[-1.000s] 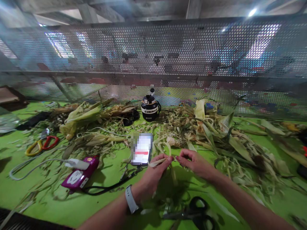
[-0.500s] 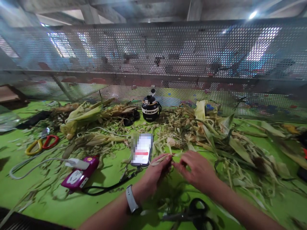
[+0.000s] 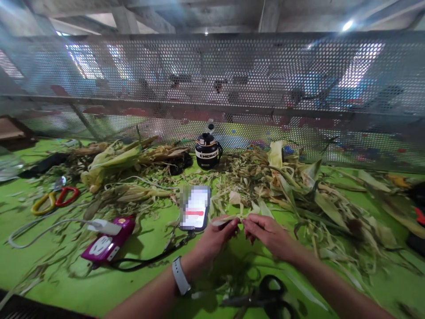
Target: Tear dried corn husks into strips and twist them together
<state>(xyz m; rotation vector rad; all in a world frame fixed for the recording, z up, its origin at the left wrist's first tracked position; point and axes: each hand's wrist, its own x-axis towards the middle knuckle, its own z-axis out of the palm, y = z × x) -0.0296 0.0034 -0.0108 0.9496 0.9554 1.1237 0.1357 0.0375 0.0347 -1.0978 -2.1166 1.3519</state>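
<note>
Pale strips of corn husk (image 3: 222, 221) are pinched between the thumb and fingers of my left hand (image 3: 217, 239). My right hand (image 3: 268, 235) is closed in a pinch close beside the left fingertips, at the same husk strips; a pale green husk end (image 3: 265, 209) sticks up behind it. Both hands are held over the green table, just right of a lit phone (image 3: 195, 208). Black-handled scissors (image 3: 262, 297) lie on the table below the hands, among husk scraps. The undersides of the fingers are hidden.
Heaps of dry husks stand left (image 3: 116, 159) and right (image 3: 318, 199). A black jug (image 3: 207, 153) stands at the back before a perforated metal screen (image 3: 186, 66). On the left lie a purple power strip (image 3: 111, 239) with cables and red-and-yellow-handled scissors (image 3: 55, 199).
My right hand has come in closer to my left, its fingers now folded near the left fingertips. The left hand keeps its pinch on the husk. The view has shifted slightly.
</note>
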